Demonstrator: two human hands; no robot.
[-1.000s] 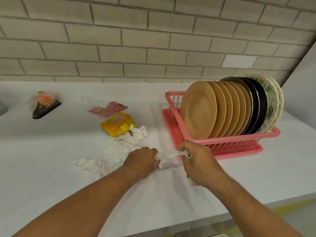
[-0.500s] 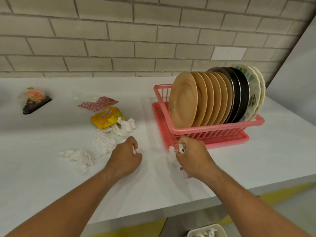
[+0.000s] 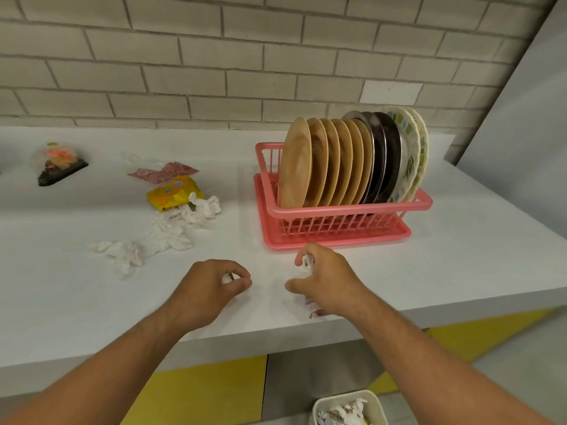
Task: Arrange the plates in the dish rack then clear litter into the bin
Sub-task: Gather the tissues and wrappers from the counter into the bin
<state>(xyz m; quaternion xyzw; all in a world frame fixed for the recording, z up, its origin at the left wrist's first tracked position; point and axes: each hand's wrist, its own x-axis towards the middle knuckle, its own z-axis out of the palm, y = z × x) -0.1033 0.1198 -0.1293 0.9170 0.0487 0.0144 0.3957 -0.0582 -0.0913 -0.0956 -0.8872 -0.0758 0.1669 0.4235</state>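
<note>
A pink dish rack (image 3: 346, 208) on the white counter (image 3: 460, 256) holds several tan plates (image 3: 296, 164), dark plates (image 3: 385, 154) and patterned plates (image 3: 412, 148), all upright. My right hand (image 3: 325, 280) is closed on crumpled white tissue and a red-printed wrapper just in front of the rack. My left hand (image 3: 211, 286) pinches a small white scrap beside it. More torn white tissue (image 3: 159, 237), a yellow packet (image 3: 173, 196) and a red wrapper (image 3: 162, 173) lie on the counter to the left.
A clear bag with dark and orange contents (image 3: 59, 165) lies at the far left. A white bin (image 3: 349, 407) with crumpled paper stands on the floor below the counter's front edge. A brick wall runs along the back.
Both hands have pulled back from the rack toward the counter's front edge, each carrying its torn piece of tissue. The view has tilted down, and the bin has come into sight.
</note>
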